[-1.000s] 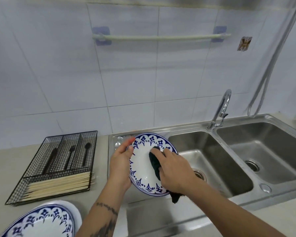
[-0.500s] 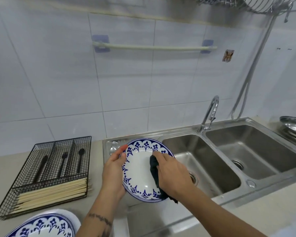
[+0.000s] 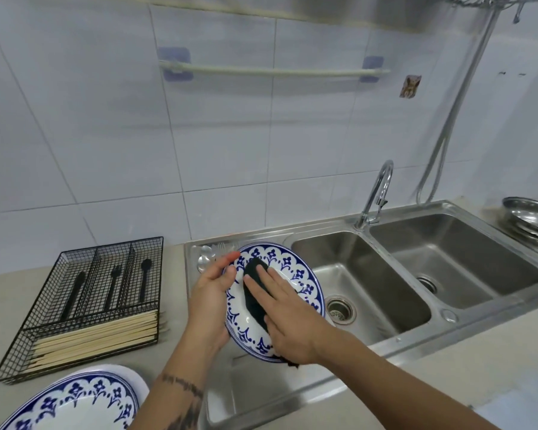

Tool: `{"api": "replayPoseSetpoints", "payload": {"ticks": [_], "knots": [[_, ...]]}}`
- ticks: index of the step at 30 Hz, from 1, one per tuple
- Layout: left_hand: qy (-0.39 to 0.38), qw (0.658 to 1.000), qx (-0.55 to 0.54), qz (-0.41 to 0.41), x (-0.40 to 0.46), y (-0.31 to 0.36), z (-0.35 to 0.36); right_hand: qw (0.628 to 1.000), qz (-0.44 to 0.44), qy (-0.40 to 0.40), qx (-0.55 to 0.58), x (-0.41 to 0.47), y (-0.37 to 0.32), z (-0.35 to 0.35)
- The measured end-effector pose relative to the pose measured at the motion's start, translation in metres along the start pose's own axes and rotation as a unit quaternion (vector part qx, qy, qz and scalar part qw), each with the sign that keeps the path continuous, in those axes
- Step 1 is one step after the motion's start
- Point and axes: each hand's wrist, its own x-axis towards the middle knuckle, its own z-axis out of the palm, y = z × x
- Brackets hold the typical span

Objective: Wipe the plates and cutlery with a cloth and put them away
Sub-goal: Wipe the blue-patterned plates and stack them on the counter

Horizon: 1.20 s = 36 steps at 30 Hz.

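A person's left hand (image 3: 210, 302) grips the rim of a blue-and-white plate (image 3: 295, 274), holding it tilted above the steel sink (image 3: 385, 305). The right hand (image 3: 289, 318) presses a dark cloth (image 3: 255, 293) against the plate's face with straight fingers. Another patterned plate (image 3: 75, 401) sits on the counter near a wire cutlery basket (image 3: 84, 302).

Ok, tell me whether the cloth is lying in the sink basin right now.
No, the right hand presses the dark cloth flat against the plate.
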Motion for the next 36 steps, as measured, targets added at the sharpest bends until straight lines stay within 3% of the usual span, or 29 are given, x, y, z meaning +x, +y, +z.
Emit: {"api": "replayPoseSetpoints", "payload": {"ticks": [7, 12, 15, 20, 24, 28, 33, 36], "knots": [[0.041, 0.999, -0.011, 0.010, 0.003, 0.007, -0.019, 0.977, 0.060, 0.022, -0.205, 0.006, 0.028, -0.008], [0.039, 0.997, -0.067, 0.024, 0.009, 0.014, -0.024, 0.996, 0.040, -0.020, -0.082, -0.002, -0.001, -0.015], [0.026, 0.997, -0.074, 0.012, 0.012, 0.013, -0.023, 0.999, -0.029, -0.032, -0.019, -0.006, -0.022, -0.009], [0.004, 0.997, -0.068, -0.040, 0.006, 0.004, -0.016, 0.996, -0.069, -0.001, -0.049, 0.020, -0.019, -0.001], [0.018, 0.998, -0.059, -0.025, 0.006, 0.003, -0.018, 0.991, 0.031, 0.054, -0.116, 0.030, 0.012, -0.008], [0.035, 0.998, -0.057, -0.004, 0.012, 0.010, -0.027, 0.990, 0.071, 0.023, -0.122, 0.007, 0.011, -0.007], [0.011, 0.997, -0.075, -0.009, 0.009, 0.009, -0.018, 0.998, -0.051, -0.010, -0.028, -0.003, -0.033, 0.000], [0.006, 0.996, -0.083, -0.021, 0.008, 0.009, -0.013, 0.997, -0.064, -0.001, -0.034, 0.016, -0.035, -0.006]]}}
